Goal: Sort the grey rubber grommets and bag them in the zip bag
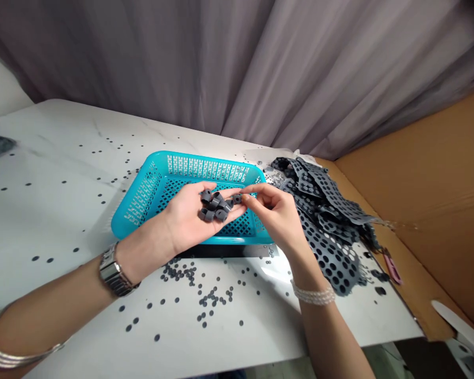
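Dark caps [221,215] on open palm of left hand [189,213], above blue basket [225,241]; just beside them, single cap [237,199] pinched by right hand [274,210]. Apparently handling one by one; next, probably needs steady palm.

a silver link watch [116,272] and banded silver bangle [13,361] sit left, a translucent beaded bracelet [313,296] right.
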Tool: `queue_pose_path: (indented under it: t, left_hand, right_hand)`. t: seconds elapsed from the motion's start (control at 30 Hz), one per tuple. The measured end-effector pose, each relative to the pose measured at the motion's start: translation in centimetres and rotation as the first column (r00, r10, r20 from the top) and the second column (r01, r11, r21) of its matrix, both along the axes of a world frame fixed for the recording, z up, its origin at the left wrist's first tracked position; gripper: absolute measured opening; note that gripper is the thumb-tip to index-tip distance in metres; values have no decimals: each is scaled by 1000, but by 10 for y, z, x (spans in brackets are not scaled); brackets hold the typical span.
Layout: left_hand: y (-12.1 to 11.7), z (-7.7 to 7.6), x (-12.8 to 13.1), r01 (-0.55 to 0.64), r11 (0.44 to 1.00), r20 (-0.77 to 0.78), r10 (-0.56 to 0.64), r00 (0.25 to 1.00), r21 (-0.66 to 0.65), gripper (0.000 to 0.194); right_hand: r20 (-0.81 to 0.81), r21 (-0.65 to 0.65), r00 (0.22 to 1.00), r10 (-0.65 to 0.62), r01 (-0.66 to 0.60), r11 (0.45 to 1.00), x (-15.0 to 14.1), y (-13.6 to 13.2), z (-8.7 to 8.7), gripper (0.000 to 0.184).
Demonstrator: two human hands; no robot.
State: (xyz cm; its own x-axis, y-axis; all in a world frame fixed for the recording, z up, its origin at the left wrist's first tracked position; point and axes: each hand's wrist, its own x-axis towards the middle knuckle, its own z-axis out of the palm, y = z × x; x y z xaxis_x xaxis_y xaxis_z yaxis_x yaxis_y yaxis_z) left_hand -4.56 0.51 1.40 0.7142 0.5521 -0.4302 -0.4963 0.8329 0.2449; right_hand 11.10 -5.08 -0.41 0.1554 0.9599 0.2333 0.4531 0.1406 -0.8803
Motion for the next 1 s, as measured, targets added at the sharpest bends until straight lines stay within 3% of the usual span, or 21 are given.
queue_pose_path:
  t: [0.27,0.53,0.63,0.73,0.83,0.93,1.0]
  left_hand:
    - [0,-3,-2,-39,998,23,40,999,-50,50]
    - [1,-9,-3,-59,997,12,59,998,-44,53]
    - [1,-8,-4,-47,997,28,48,998,-54,54]
    - [1,-6,-4,8,999,87,-4,996,-46,54]
    - [-1,-2,-5,41,998,108,-37,993,-40,55]
    - [-3,3,-5,19,999,53,-17,998,-47,54]
    - [-4,5,-5,-2,999,30,4,1000,-50,54]
  right_hand:
    - [-20,2,999,30,-30,1000,4,-1,-1,17]
    - [170,-3,984,49,-49,999,4,-7,4,21]
    - [64,-9,995,75,-74,997,6,-3,0,20]
    - [-180,-46,981,73,-83,995,7,0,-2,19]
    - [-497,-107,867,44,-111,988,9,0,1,20]
    - [-768,-146,640,17,-200,969,9,0,6,24]
    - [-863,-158,505,-13,-245,956,10,0,8,31]
